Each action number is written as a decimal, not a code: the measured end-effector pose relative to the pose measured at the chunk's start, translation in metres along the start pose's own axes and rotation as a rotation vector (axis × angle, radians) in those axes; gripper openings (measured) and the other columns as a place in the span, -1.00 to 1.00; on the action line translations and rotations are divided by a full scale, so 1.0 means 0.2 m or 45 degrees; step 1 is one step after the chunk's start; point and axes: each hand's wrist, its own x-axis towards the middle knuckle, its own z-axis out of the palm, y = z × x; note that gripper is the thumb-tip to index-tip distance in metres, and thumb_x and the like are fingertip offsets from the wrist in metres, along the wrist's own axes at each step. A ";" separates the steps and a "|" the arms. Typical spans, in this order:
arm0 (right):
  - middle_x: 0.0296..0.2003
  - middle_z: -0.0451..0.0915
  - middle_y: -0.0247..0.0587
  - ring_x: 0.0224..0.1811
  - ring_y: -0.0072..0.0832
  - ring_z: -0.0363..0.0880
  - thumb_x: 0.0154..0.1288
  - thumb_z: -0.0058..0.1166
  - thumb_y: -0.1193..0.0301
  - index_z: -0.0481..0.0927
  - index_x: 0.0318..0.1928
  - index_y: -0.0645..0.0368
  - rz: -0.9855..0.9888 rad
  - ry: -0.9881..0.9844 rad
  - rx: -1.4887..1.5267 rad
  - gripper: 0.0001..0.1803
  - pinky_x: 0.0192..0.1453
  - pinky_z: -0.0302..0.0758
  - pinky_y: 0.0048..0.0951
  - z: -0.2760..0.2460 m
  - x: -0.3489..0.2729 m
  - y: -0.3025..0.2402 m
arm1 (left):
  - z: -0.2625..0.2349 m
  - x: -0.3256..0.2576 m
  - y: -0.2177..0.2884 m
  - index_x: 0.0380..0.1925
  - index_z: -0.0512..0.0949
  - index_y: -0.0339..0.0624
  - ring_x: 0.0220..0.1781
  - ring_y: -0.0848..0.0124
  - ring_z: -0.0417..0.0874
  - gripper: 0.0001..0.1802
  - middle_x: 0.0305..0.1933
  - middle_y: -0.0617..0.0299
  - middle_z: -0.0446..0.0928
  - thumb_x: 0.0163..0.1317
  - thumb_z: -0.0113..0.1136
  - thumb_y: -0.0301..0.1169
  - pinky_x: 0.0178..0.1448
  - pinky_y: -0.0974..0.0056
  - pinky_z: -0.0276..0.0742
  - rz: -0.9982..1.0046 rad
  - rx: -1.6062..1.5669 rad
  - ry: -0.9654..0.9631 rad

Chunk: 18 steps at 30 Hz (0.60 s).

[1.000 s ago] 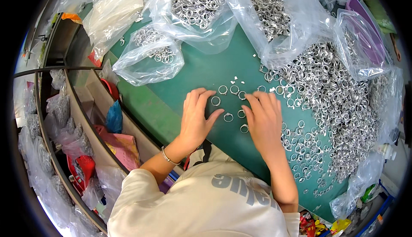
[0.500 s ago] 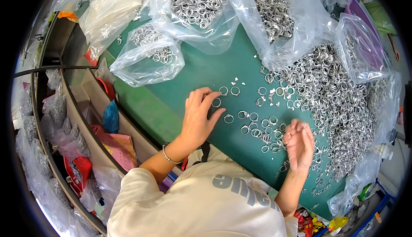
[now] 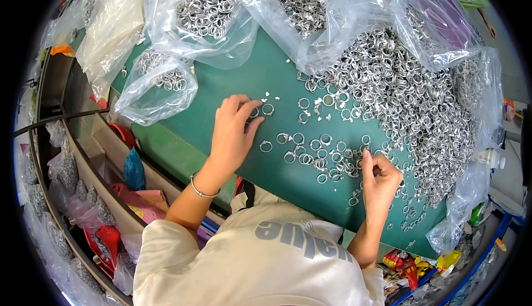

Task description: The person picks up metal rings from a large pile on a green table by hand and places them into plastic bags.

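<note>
On the green mat (image 3: 244, 78), my left hand (image 3: 233, 134) lies flat, fingers spread over scattered small silver rings (image 3: 310, 151); my right hand (image 3: 379, 181) is curled, pinching one. Beyond, a glittering ring heap (image 3: 410, 95) meets crinkled clear bags (image 3: 208, 18).

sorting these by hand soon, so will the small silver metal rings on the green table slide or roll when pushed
The small silver metal rings lie flat on the green table, so they would probably slide rather than roll. Thin and open, each looks light and stiff. They heap loosely in the big pile, so a push would likely scatter several.
</note>
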 end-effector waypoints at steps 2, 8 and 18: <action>-0.69 0.44 -0.28 -0.75 -0.68 0.24 0.22 0.06 0.52 0.39 -0.68 0.33 0.083 0.033 0.076 -0.67 -0.65 0.15 -0.60 0.00 0.00 0.01 | 0.02 0.00 -0.01 -0.29 0.52 -0.28 -0.18 0.19 0.44 -0.73 -0.22 0.14 0.40 -0.07 0.24 -0.62 -0.11 0.21 0.35 0.001 -0.052 0.045; -0.58 0.55 -0.19 -0.69 -0.65 0.42 0.27 0.01 0.53 0.41 -0.55 0.26 0.225 0.064 0.973 -0.77 -0.66 0.26 -0.67 0.02 0.01 0.03 | 0.03 0.00 -0.03 -0.31 0.50 -0.32 -0.34 0.16 0.49 -0.83 -0.37 0.09 0.45 0.04 0.13 -0.65 -0.29 0.24 0.40 -0.049 -0.218 0.216; -0.47 0.50 -0.12 -0.56 -0.25 0.51 0.14 0.04 0.59 0.53 -0.32 0.23 -0.353 -0.058 -0.153 -0.93 -0.50 0.41 -0.34 0.15 0.04 0.01 | -0.03 0.05 -0.01 -0.35 0.51 -0.37 -0.45 0.57 0.43 -0.93 -0.29 0.22 0.40 0.16 0.08 -0.61 -0.36 0.46 0.40 -0.480 -0.845 -0.089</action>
